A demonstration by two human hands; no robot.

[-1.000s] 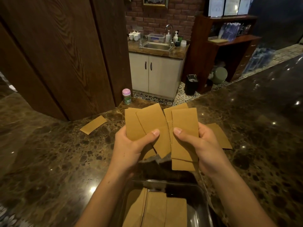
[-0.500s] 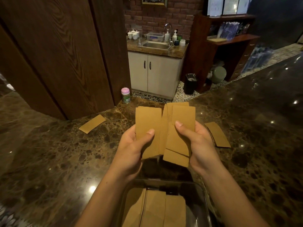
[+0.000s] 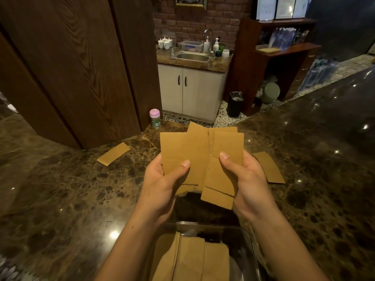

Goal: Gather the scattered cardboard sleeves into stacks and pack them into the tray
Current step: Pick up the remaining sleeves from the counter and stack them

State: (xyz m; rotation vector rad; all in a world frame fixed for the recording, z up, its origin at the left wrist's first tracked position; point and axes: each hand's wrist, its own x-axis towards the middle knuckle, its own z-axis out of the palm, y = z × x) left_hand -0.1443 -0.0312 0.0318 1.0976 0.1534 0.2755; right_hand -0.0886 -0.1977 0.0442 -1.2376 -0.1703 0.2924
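Both hands hold a loose bunch of brown cardboard sleeves (image 3: pixel 199 157) upright above the counter. My left hand (image 3: pixel 162 185) grips the left part, thumb across the front. My right hand (image 3: pixel 246 179) grips the right part, where one sleeve hangs lower than the others. Directly below, at the near edge, a clear tray (image 3: pixel 252 246) holds sleeves (image 3: pixel 190 258) standing in a row. One loose sleeve (image 3: pixel 113 153) lies flat on the counter to the left. Another loose sleeve (image 3: pixel 268 167) lies to the right, partly hidden behind my right hand.
The dark marble counter (image 3: pixel 60 195) runs left and right in an L shape. A small pink-lidded green bottle (image 3: pixel 155 118) stands at its far edge beside a wooden panel wall (image 3: pixel 67 63). Beyond are a sink cabinet (image 3: pixel 192 90) and shelves.
The fanned sleeves have been pushed closer together between my hands, and both hands have shifted slightly. The loose sleeves on the counter have not moved.
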